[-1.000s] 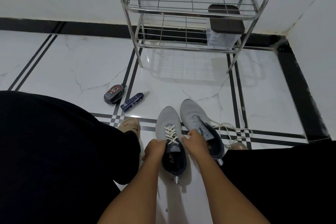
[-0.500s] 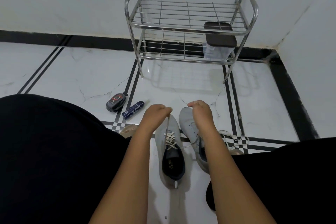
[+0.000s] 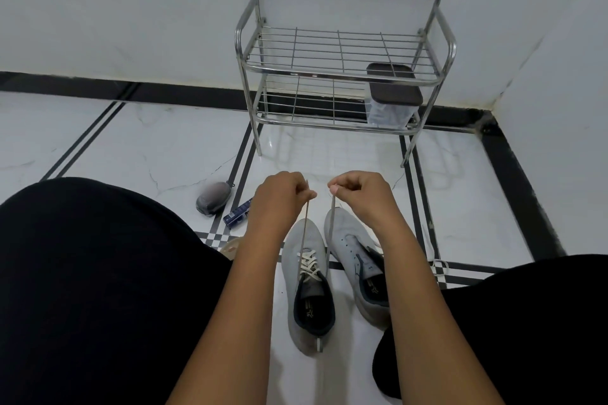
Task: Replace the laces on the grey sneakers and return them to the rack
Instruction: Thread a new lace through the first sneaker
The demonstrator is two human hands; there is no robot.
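Step in hand: I am drawing the two ends of the cream flat lace [image 3: 308, 262] up and level on the left grey knit sneaker [image 3: 304, 276], which looks laced through its eyelets; my judgement is that the tying comes next.
My hands: left hand [image 3: 281, 199] pinches one lace end between thumb and finger; right hand [image 3: 360, 195] pinches the other; both closed tight, held near each other above the toes.
Next move calls for: crossing the ends and knotting them, then lacing the right grey sneaker [image 3: 357, 260], whose eyelets look bare.
Loose lace: a pale one [image 3: 439, 265] lies on the white tiled floor [image 3: 148, 148] beside my right leg, old or new I cannot tell.
Where the sneakers lie: on the floor between my knees, side by side.
Long axis: toes point away from me toward the chrome wire rack [image 3: 342, 59], heels toward me; the right sneaker is angled slightly left.
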